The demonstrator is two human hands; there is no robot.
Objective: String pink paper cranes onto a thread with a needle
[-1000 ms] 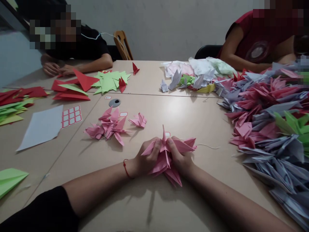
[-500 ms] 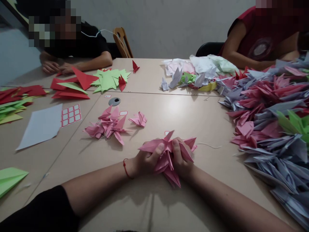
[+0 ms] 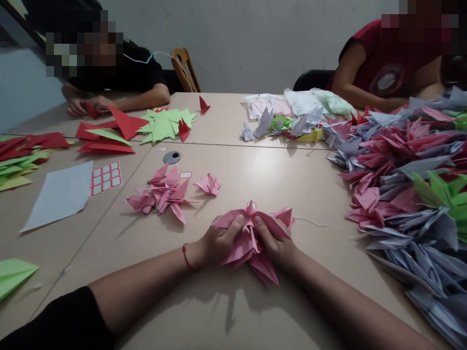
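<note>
Between my hands is a pink origami crane [image 3: 249, 219], its wings spread to either side. My left hand [image 3: 221, 239] is closed on one wing, the thumb pressing near the body. The other wing is in my right hand [image 3: 278, 248], with that thumb also close to the middle. More pink folded paper hangs below and sticks out past my right fingers; how it joins the crane is hidden. A white string [image 3: 312, 222] runs out on the right. Beyond my left hand lie a cluster of pink cranes [image 3: 164, 192] with dark thread and a single pink crane [image 3: 207, 184].
A large heap of folded paper cranes [image 3: 386, 194] covers the right side. On the left lie a white sheet [image 3: 60, 194], a label sheet [image 3: 105, 178] and red paper pieces [image 3: 105, 138]. Two people sit across the table [image 3: 233, 158]; one holds red paper [image 3: 92, 110].
The crane's wings have been drawn down and outward, flattening across the top. My thumbs have moved closer to its middle. The view has tilted slightly.
</note>
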